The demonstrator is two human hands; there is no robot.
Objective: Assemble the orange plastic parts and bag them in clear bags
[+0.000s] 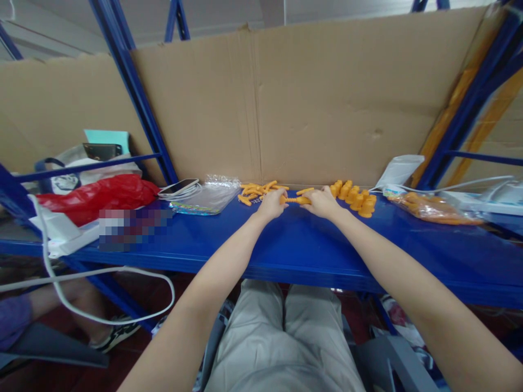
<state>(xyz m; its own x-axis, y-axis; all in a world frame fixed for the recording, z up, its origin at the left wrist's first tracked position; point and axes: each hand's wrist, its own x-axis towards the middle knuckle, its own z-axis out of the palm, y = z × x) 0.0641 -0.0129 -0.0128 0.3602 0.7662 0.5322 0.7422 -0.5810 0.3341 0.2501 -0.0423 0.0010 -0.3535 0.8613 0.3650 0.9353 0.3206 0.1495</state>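
Both my hands rest on a blue metal shelf (pixel 286 245) and grip one orange plastic rod (pixel 295 200) between them. My left hand (pixel 271 204) is closed on the rod's left end. My right hand (pixel 322 202) is closed on its right end. Left of my hands lies a loose pile of small orange sticks (pixel 255 190). To the right stands a cluster of orange cap-shaped pieces (pixel 356 198), close to my right hand.
A cardboard sheet (pixel 327 98) backs the shelf. A clear plastic bag (pixel 206 197) and a phone (pixel 178 187) lie at the left, beyond them a red bag (pixel 98 197). At the right are a bag of orange parts (pixel 433 209) and a white pouch (pixel 398 170). A white cable (pixel 114 272) hangs off the left edge.
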